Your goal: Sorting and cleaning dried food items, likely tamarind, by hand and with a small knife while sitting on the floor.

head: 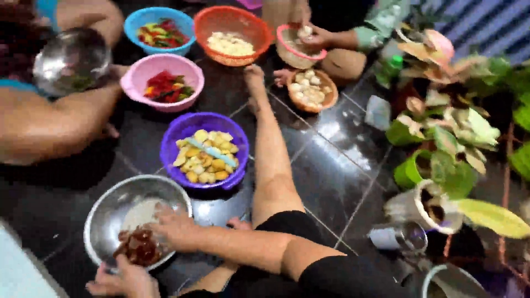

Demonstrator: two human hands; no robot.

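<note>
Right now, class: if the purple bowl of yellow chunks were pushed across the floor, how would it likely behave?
The purple bowl probably slides easily, since the dark tiled floor looks glossy. It looks like light plastic, though piled yellow chunks add weight. Wide and low, it seems unlikely to tip.

**Dark Tiled Floor Bordered by Potted Plants**

The scene is set on a floor (331, 182) laid with large, dark, glossy tiles, which are divided by thin pale grout lines running diagonally. Patches of light are reflected on the polished surface, most strongly near the middle. Along the right side, potted plants (452, 116) with green, yellow and pinkish leaves are grouped closely together. A bright green pot (407, 172) and a pale pot (411, 205) are placed at their base. In the upper right corner, a striped blue and white surface (486, 25) is seen, though its kind cannot be told. A pale edge (16, 270) is cut off at the lower left.
</note>
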